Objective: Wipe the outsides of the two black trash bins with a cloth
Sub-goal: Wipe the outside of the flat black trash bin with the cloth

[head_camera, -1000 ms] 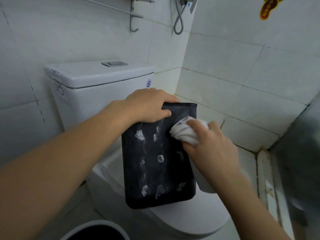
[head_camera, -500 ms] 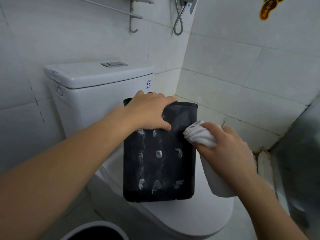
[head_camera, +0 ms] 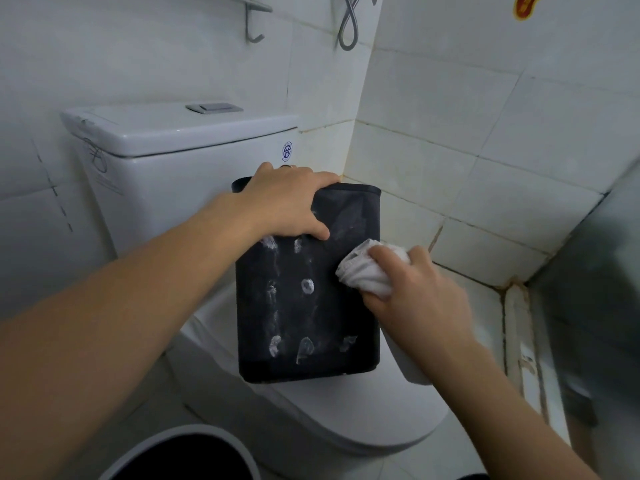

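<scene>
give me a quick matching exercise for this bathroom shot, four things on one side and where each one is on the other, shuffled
Things:
1. black bin
2. white cloth
3. left hand
4. flush button

Places:
A. on top of the cistern lid
B. gripping the bin's top rim
C. standing on the closed toilet lid
D. bunched in the right hand against the bin's right side

Pairs: 1-C, 2-D, 3-B, 4-A

Round blue logo (head_camera: 286,151) on the toilet tank (head_camera: 194,174), characters too small to read, red-and-yellow wall sticker (head_camera: 526,6), print illegible
</scene>
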